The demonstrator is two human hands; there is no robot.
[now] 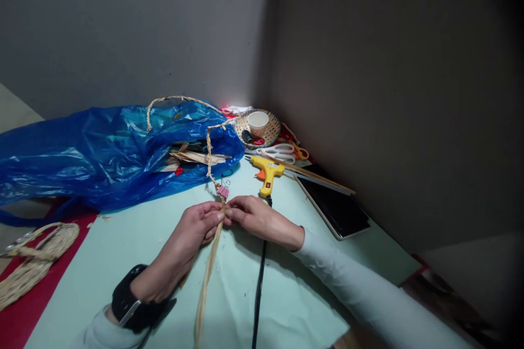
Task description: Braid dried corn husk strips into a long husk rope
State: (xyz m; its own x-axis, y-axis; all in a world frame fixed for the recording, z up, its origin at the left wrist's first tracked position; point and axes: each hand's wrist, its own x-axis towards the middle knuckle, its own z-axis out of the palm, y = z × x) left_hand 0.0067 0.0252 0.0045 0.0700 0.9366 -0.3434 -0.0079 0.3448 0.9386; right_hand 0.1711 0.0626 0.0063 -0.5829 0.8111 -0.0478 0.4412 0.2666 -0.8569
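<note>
My left hand [203,222] and my right hand [254,217] meet over the table, both pinching a strip of dry plant fibre [208,283] whose loose end hangs toward me. Just beyond my fingertips, a pink binder clip [222,191] grips the fibre. From the clip, a finished braided cord [209,152] runs away and bends over a blue plastic bag. The fibre between my fingers is partly hidden. A black band sits on my left wrist.
The blue bag [94,152] holds dry fibre strips [196,157]. Right of centre lie a yellow glue gun [268,173] with a black cable, white-handled scissors [280,151] and a dark tablet [333,207]. A woven basket [273,130] holds a white cup [257,123]. Woven fibre work [36,267] lies left.
</note>
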